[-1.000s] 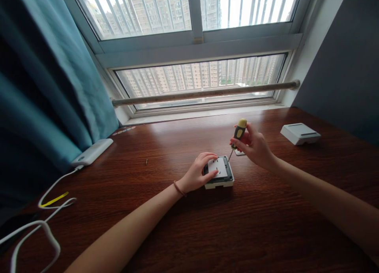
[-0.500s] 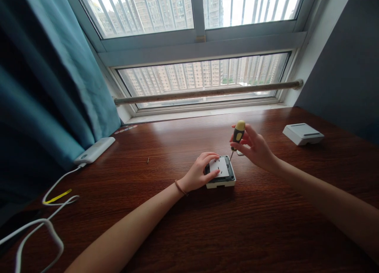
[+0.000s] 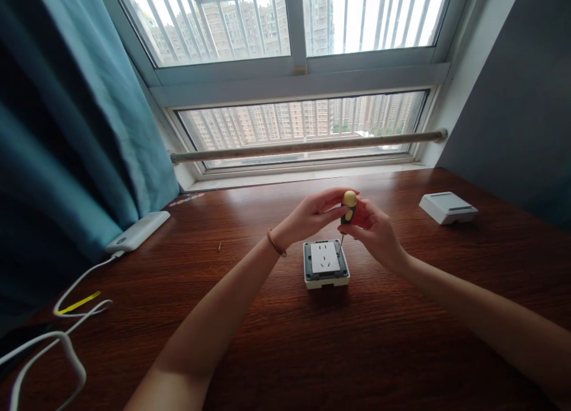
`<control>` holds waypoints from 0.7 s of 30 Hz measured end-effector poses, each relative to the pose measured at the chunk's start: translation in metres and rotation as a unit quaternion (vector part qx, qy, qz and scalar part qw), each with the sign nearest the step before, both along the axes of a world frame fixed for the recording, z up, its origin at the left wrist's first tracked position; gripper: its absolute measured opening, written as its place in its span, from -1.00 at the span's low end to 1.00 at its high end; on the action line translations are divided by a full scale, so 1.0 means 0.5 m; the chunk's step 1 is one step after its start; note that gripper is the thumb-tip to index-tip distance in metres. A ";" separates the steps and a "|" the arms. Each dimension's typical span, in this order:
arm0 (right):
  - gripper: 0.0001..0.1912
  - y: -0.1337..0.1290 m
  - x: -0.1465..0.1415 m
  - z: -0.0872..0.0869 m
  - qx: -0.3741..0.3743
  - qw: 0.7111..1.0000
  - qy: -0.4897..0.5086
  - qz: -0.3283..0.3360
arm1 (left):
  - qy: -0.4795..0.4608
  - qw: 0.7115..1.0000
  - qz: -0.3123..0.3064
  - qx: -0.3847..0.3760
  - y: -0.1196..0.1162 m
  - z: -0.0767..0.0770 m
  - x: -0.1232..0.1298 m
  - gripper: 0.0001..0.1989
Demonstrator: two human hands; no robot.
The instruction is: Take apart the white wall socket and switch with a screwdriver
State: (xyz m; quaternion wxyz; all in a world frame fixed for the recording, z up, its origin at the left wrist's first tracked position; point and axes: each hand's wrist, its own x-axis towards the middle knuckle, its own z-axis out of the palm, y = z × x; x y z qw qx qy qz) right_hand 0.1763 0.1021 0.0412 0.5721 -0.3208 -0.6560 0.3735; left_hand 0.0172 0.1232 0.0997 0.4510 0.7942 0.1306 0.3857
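L hand [image 3: 312, 213] & R hand [image 3: 378, 229] both gripping screwdriver [image 3: 348, 209], tip @ R side of socket [image 3: 325, 257].

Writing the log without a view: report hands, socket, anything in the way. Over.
Left hand, right hand on yellow-grey screwdriver. White-grey square plastic socket face up, screwdriver tip at its right side. Small metal screw left, out of the way.

I wear the one camera on my head, so it looks from above me, forward and down over the table [image 3: 276, 351] toward the window [image 3: 250, 81]. It sits near enough that my left hand [image 3: 319, 212] and right hand [image 3: 373, 228] fall mid-view, yet wide enough to take in curtain [image 3: 102, 113] and wall [image 3: 517, 102].
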 end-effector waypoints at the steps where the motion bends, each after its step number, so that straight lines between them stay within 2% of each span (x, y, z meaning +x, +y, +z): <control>1: -0.58 0.000 0.001 -0.008 -0.003 1.000 0.002 0.002 | -0.008 1.000 -0.001 -0.013 0.001 -0.001 0.002 -0.71; 4: -0.48 -0.004 0.022 -0.054 -0.008 0.999 -0.036 0.020 | -0.028 0.999 -0.009 -0.040 0.005 -0.010 -0.006 -0.74; 5: -0.40 -0.006 0.033 -0.075 -0.012 0.997 -0.071 0.040 | -0.033 0.998 -0.018 -0.051 0.007 -0.012 -0.013 -0.73; 7: -0.09 -0.011 0.054 -0.114 -0.032 0.983 -0.148 0.100 | -0.041 0.995 -0.033 -0.079 0.010 -0.017 -0.025 -0.70; 9: 0.08 -0.015 0.067 -0.140 -0.057 0.972 -0.168 0.157 | -0.048 0.993 -0.035 -0.103 0.015 -0.020 -0.033 -0.68; 12: 0.10 -0.020 0.064 -0.150 -0.054 0.965 -0.171 0.191 | -0.060 0.991 -0.026 -0.113 0.024 -0.028 -0.038 -0.71; 15: 0.06 -0.024 0.051 -0.146 -0.042 0.967 -0.176 0.178 | -0.091 0.990 0.010 -0.107 0.039 -0.042 -0.039 -0.76; 19: 0.08 -0.025 0.047 -0.152 -0.039 0.971 -0.170 0.164 | -0.125 0.983 0.082 -0.104 0.060 -0.064 -0.039 -0.70; 21: 0.07 -0.023 0.049 -0.158 -0.037 0.972 -0.169 0.159 | -0.121 0.980 0.099 -0.120 0.064 -0.073 -0.034 -0.71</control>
